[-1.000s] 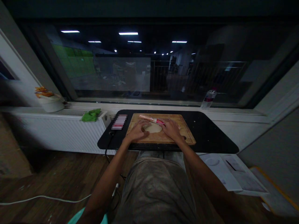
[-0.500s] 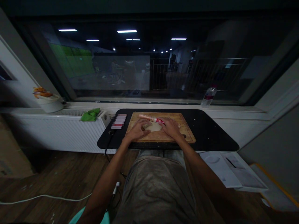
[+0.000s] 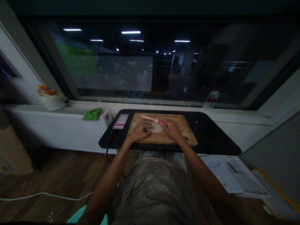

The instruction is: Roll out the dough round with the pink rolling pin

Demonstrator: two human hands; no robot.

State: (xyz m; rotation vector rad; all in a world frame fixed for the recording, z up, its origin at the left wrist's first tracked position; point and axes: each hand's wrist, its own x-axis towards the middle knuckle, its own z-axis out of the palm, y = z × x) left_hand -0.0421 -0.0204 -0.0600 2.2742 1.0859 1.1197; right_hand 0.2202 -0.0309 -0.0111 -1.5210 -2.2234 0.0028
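A flat, pale round of dough (image 3: pixel 156 128) lies on the wooden cutting board (image 3: pixel 145 140). My left hand (image 3: pixel 140 131) curls around the dough's left edge, thumb nearer me and fingertips on the far side. On the right edge sits my right hand (image 3: pixel 172 128), with fingers bent over the rim; their tips are partly hidden. A pinkish wrapped stick with a red-and-white label (image 3: pixel 153 120), like a packaged sausage, lies slantwise across the dough's far edge. Its right end meets my right thumb.
The board rests on a black table (image 3: pixel 211 134) below a window. A phone-like object (image 3: pixel 121 121), blurred out, lies left. Nearby are a green cloth (image 3: pixel 92 114) on the radiator, a water bottle (image 3: pixel 211 99) on the sill, a white bowl (image 3: pixel 54 102) and a white box (image 3: pixel 234 175).
The whole view has shifted slightly to the right. My left fingers have curled in a little more at the dough's edge; the wrapped stick stays in place on the board.
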